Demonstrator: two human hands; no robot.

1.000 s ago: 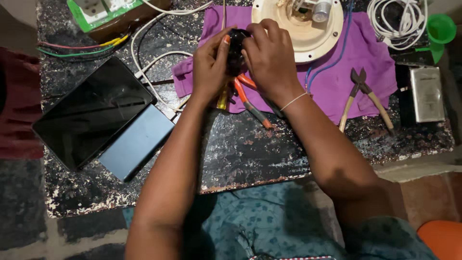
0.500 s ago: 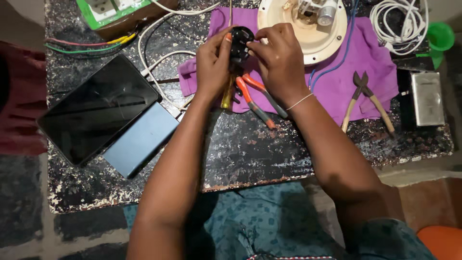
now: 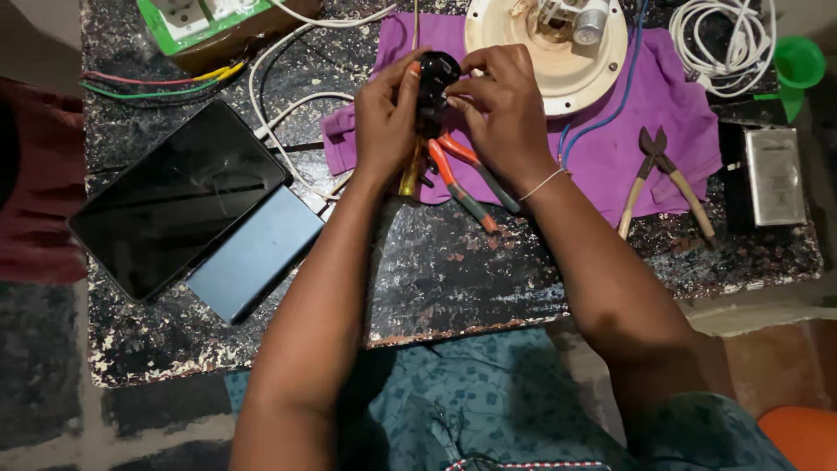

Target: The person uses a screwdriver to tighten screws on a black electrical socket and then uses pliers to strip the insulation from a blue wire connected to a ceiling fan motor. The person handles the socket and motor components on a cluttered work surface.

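Observation:
Both my hands meet over a purple cloth on a dark speckled table. Between them is a small black part. My left hand grips its left side; my right hand pinches its top right. Under the hands lie orange-and-grey handled pliers and a yellow-handled screwdriver. A thin wire runs up from the black part toward the table's far edge.
A cream round base with a metal piece sits on the cloth, blue wire beside it. Tan-handled cutters, a silver box, coiled white cable, a green cup, a tablet, a blue-grey power bank and a green socket board surround them.
The hands keep the same grip on the black part; the view has shifted slightly. Nothing else has moved.

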